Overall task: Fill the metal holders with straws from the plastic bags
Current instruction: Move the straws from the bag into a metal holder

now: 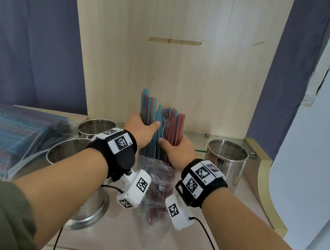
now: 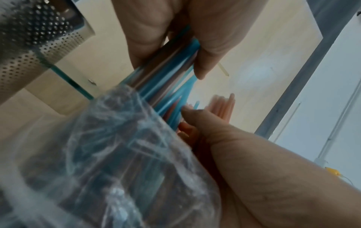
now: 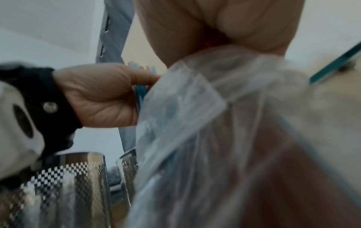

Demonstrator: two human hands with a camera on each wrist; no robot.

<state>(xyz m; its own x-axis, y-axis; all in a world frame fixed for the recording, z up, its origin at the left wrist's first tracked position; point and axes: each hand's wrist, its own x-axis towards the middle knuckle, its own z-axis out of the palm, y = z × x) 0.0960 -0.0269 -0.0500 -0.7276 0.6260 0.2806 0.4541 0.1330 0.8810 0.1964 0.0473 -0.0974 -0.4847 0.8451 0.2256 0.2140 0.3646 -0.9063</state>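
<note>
My left hand is curled round a bunch of blue and red straws, thumb across the front, holding them upright. My right hand grips another bunch of mostly red straws just beside it, fingers wrapped round, thumb pointing toward the left hand. Both bunches stick up out of a clear plastic bag that hangs crumpled below my wrists over the worktop; more red straws show through it.

To my right stands a perforated metal holder, well apart from the hands. To my left are two more holders, close together, and a fourth lies on its side under my left forearm. Farther left lies a full bag of straws, blurred.
</note>
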